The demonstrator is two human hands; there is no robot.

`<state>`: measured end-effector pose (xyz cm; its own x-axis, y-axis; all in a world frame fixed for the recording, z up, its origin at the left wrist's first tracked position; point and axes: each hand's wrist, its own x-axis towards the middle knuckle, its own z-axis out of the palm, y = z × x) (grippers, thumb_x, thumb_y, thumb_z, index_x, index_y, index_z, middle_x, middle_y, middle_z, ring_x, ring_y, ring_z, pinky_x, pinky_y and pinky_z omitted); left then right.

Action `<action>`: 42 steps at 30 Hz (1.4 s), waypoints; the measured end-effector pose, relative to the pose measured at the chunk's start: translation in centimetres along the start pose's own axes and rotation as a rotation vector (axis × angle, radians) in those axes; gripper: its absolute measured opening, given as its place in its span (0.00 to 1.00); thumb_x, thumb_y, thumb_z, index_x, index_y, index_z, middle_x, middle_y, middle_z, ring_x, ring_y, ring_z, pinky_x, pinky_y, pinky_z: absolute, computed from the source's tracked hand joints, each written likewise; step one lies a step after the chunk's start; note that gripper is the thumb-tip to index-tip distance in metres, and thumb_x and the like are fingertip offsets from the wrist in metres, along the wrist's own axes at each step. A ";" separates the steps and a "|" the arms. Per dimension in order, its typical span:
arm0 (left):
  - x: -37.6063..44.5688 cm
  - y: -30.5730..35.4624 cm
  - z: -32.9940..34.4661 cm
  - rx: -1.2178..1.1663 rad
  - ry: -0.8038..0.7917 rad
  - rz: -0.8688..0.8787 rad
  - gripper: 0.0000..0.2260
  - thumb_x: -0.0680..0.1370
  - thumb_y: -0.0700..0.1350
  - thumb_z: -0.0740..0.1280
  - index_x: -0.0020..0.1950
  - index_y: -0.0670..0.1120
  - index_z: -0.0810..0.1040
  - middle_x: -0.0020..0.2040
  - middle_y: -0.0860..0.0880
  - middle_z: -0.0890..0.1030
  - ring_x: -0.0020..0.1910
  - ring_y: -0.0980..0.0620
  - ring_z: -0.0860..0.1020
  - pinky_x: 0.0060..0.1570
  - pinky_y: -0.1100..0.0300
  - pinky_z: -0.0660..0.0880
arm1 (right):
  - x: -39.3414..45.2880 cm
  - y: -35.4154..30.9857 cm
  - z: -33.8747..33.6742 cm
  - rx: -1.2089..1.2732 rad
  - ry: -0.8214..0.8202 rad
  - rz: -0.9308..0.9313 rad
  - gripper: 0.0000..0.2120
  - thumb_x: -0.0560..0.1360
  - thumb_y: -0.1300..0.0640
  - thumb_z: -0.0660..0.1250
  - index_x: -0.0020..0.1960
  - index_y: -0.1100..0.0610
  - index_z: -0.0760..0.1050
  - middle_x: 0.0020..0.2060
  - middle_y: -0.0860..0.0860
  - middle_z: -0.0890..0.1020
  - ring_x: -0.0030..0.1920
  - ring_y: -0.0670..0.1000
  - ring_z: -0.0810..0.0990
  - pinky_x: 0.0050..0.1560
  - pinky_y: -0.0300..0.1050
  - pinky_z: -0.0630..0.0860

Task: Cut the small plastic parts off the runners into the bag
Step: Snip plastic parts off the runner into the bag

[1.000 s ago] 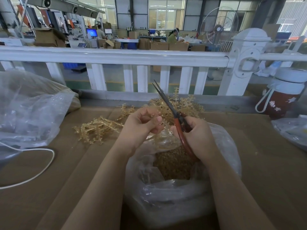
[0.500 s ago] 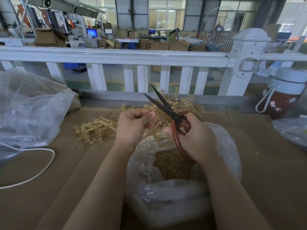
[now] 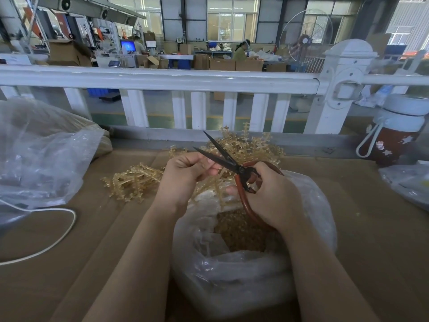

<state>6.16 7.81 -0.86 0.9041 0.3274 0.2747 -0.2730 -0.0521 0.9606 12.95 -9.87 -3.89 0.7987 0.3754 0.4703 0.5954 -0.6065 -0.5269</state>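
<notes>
My left hand (image 3: 183, 177) pinches a thin amber plastic runner (image 3: 210, 184) above a clear plastic bag (image 3: 232, 275) whose open mouth shows a heap of small amber cut parts (image 3: 243, 231). My right hand (image 3: 271, 196) grips red-handled scissors (image 3: 232, 163); the dark blades stand apart and point up and left, just over my left fingers. A pile of amber runners (image 3: 137, 180) lies left of the hands. A second pile (image 3: 250, 145) sits behind them near the rail.
The work surface is brown cardboard (image 3: 371, 228). A large clear bag (image 3: 39, 154) and a white cable (image 3: 60, 238) lie at the left. A red bottle with a white lid (image 3: 392, 135) stands at the right, beside another plastic bag (image 3: 406, 182). A white railing (image 3: 162, 80) borders the far edge.
The scissor blades were together a second ago and now stand apart. My right hand has shifted slightly up and left, toward the runner in my left hand.
</notes>
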 end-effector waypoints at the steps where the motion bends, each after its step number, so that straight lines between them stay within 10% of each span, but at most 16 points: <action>1: 0.0 0.0 0.0 -0.004 -0.003 0.001 0.17 0.80 0.38 0.66 0.37 0.53 0.86 0.37 0.52 0.84 0.37 0.57 0.78 0.39 0.68 0.74 | 0.0 0.0 0.0 -0.007 -0.001 0.000 0.36 0.59 0.18 0.56 0.51 0.45 0.74 0.43 0.39 0.80 0.44 0.40 0.77 0.38 0.31 0.69; 42: 0.0 -0.2 -0.5 0.005 -0.046 0.045 0.12 0.79 0.37 0.67 0.39 0.48 0.85 0.37 0.49 0.84 0.35 0.57 0.79 0.38 0.69 0.73 | -0.3 -0.1 -0.2 -0.069 0.073 -0.031 0.30 0.63 0.19 0.59 0.45 0.43 0.77 0.34 0.35 0.77 0.36 0.34 0.74 0.34 0.30 0.67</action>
<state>6.01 8.26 -1.09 0.9050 0.2810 0.3193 -0.3125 -0.0702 0.9473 12.66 -10.10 -3.83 0.7700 0.3446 0.5370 0.6104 -0.6429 -0.4627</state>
